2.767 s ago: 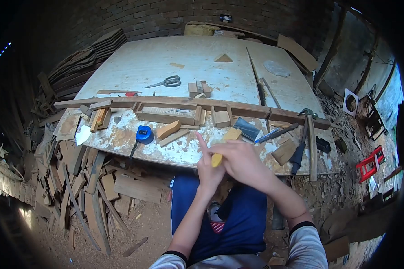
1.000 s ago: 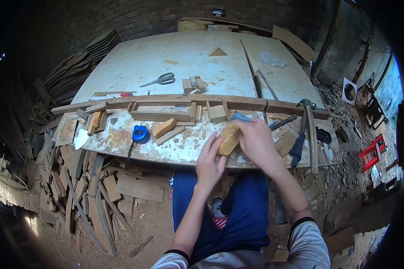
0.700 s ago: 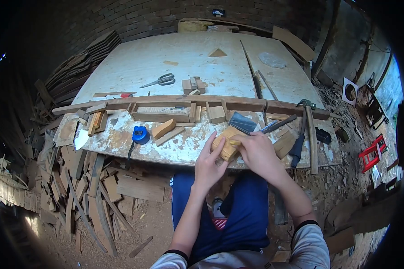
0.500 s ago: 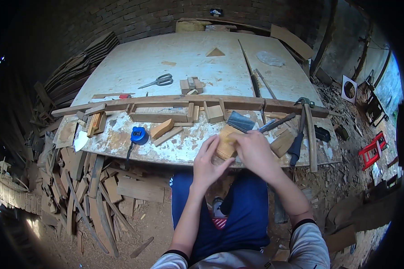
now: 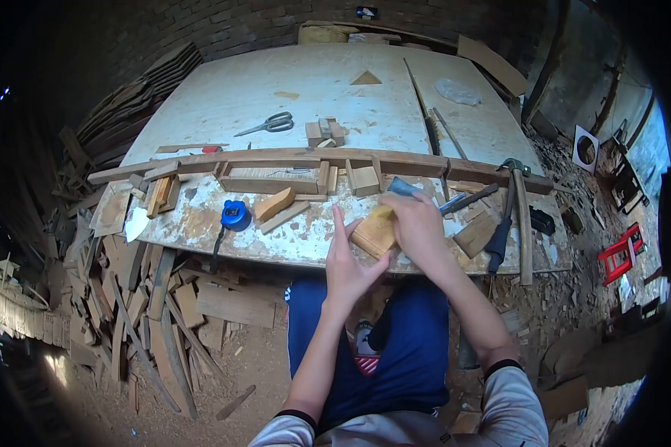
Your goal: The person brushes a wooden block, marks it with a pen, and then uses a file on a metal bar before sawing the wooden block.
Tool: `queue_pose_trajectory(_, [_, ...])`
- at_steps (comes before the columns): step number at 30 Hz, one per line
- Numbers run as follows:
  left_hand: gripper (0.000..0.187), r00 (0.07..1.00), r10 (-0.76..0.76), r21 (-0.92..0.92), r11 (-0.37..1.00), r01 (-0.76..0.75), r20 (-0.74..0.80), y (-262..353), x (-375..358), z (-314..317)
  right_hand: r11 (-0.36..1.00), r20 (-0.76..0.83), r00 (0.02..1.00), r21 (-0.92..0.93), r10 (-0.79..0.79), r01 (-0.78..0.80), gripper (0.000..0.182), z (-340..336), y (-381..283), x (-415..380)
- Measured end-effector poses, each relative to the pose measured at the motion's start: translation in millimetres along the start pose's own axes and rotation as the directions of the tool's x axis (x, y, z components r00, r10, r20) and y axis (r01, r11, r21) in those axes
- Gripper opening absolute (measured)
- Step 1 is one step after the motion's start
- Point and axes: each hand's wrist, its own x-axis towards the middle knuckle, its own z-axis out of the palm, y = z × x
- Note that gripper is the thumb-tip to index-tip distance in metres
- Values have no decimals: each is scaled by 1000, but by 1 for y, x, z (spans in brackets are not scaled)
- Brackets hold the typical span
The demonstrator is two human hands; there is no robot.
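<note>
At the near edge of the bench, a small tan wooden block (image 5: 373, 237) lies between my hands. My left hand (image 5: 346, 270) steadies it from the left and near sides, thumb along the near edge and index finger raised. Curled over the block's far right part, my right hand (image 5: 419, 232) pinches a small yellowish piece (image 5: 385, 211) that looks like folded sandpaper; my fingers partly cover it. Just beyond the right hand lies a dark blue-grey sheet (image 5: 403, 187), partly hidden by it.
A long wooden rail (image 5: 276, 159) crosses the bench. Left of my hands are a blue tape measure (image 5: 235, 215) and a curved wood piece (image 5: 275, 203). A hammer (image 5: 523, 223) and a dark-handled tool (image 5: 499, 244) lie right. Scissors (image 5: 267, 124) rest beyond the rail.
The view has shifted slightly. My left index finger has lifted off the block, and more of its top shows. My right hand has moved a little on the block with the yellowish piece.
</note>
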Motion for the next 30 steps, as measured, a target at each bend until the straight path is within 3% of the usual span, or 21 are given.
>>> queue_pose_trajectory(3, [139,1000,-25,-32,999,25,6,-8,-3,2,978,-73,984,120,-160,168,28,11,-26,-16])
queue_pose_trajectory(4, [142,995,-90,-54,994,92,32,-10,-5,2,982,-6,987,100,-160,160,28,8,-23,-16])
queue_pose_trajectory(7, [142,999,-40,-6,999,40,3,-1,-1,1,992,-122,990,-93,74,-86,30,9,23,6])
queue_pose_trajectory(8, [143,999,-41,-13,999,41,-3,-1,-1,1,991,-190,981,-110,49,-71,29,15,26,7])
queue_pose_trajectory(12, [142,996,-88,-89,992,90,26,-7,-4,0,970,-54,972,77,-227,230,25,6,-21,-13])
queue_pose_trajectory(15, [144,996,-84,-74,994,85,24,-3,-3,3,991,61,990,-41,128,-126,25,-3,21,9])
queue_pose_trajectory(16, [144,996,-85,-61,994,86,22,-3,-3,3,979,-23,982,-81,186,-188,28,-2,25,13])
queue_pose_trajectory(19, [145,997,-81,-72,994,82,15,-7,-1,4,986,-162,972,-20,-169,168,28,18,-4,-5])
queue_pose_trajectory(20, [145,995,-95,-71,993,97,27,-10,-3,3,966,-147,962,80,-231,245,25,17,-18,-9])
queue_pose_trajectory(23, [145,994,-105,-77,991,107,32,-4,-4,1,999,11,1000,43,22,-22,25,5,15,8])
queue_pose_trajectory(24, [145,996,-90,-60,994,91,20,-3,-2,2,993,-56,992,4,115,-115,27,5,21,14])
queue_pose_trajectory(27, [146,997,-82,-88,993,82,6,-6,-1,2,991,-79,988,-12,-131,131,24,16,-11,-5])
queue_pose_trajectory(28, [146,994,-108,-100,989,109,22,-13,-4,2,966,-130,963,80,-236,247,22,14,-27,-12])
queue_pose_trajectory(30, [146,992,-120,-99,987,123,32,-13,-6,2,992,-21,999,113,-46,49,25,3,-14,-11])
